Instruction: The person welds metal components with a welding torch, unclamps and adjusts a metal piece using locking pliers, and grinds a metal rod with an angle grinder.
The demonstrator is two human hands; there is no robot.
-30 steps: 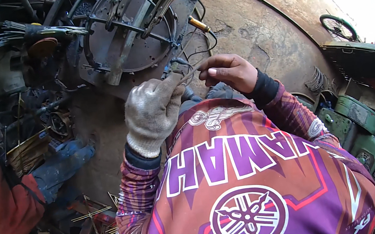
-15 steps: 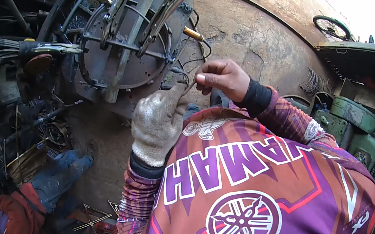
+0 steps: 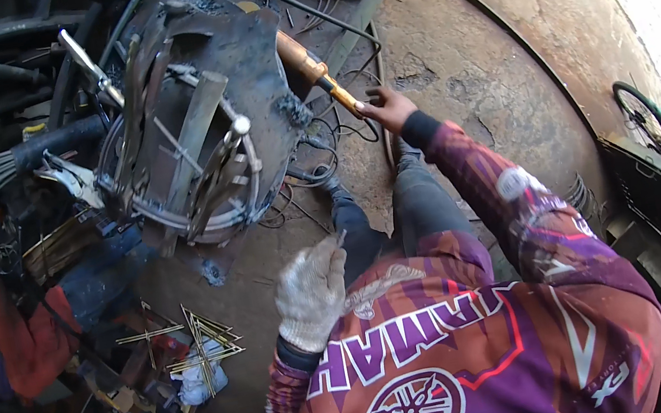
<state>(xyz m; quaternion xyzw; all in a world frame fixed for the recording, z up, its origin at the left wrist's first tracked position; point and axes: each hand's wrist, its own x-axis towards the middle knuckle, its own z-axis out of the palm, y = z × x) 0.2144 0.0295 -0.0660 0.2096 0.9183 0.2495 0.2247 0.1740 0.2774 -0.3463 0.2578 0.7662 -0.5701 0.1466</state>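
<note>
My left hand, in a pale knitted glove, is curled in front of my chest. A short end of a thin rod shows at its fingertips; the rest is hidden. My bare right hand reaches forward, thumb and fingers closed around the end of a yellow-handled tool with a tapered copper-coloured front. That tool leans by the edge of a dark steel plate. To its left, a round frame of bent metal bars has a flat bar across it and clamps around it.
Cables loop below the tool. A wire brush lies at the left. Crossed thin brass-coloured rods and boxes lie lower left, near a person in red. A bicycle wheel stands at the far right.
My right hand has left the thin rod and moved forward to the yellow-handled tool. My left hand has drawn back toward my body. The whole view has shifted.
</note>
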